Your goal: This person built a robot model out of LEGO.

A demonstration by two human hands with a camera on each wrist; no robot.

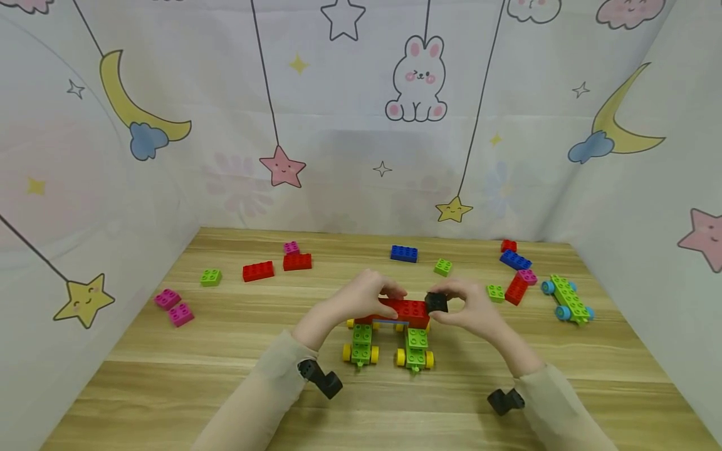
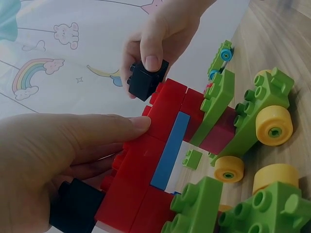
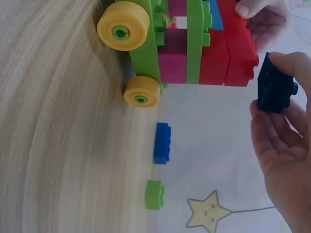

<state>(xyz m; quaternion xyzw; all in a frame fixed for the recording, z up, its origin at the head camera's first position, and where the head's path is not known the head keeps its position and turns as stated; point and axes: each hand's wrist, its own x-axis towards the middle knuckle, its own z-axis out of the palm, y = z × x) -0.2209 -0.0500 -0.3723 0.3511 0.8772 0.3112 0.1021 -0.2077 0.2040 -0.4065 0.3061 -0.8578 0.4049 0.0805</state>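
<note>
A built toy stands mid-table: two green wheeled bases (image 1: 416, 358) with yellow wheels (image 2: 274, 125), magenta and green bricks above, and red bricks (image 1: 414, 308) across the top. A blue brick (image 2: 170, 150) sits under that red row. My left hand (image 1: 366, 297) grips the red row, thumb on the near side and fingers behind. Another black brick (image 2: 77, 206) shows at the row's left end, partly behind this hand. My right hand (image 1: 468, 307) pinches a black brick (image 3: 276, 85) between thumb and fingers, beside the row's right end and apart from it in the right wrist view.
A green car (image 1: 568, 299) with blue wheels stands at the right. Loose bricks lie around the back: blue (image 1: 404, 254), green (image 1: 443, 267), red (image 1: 258, 271) and magenta (image 1: 181, 314). A printed cloth (image 1: 350, 138) hangs behind the wooden table.
</note>
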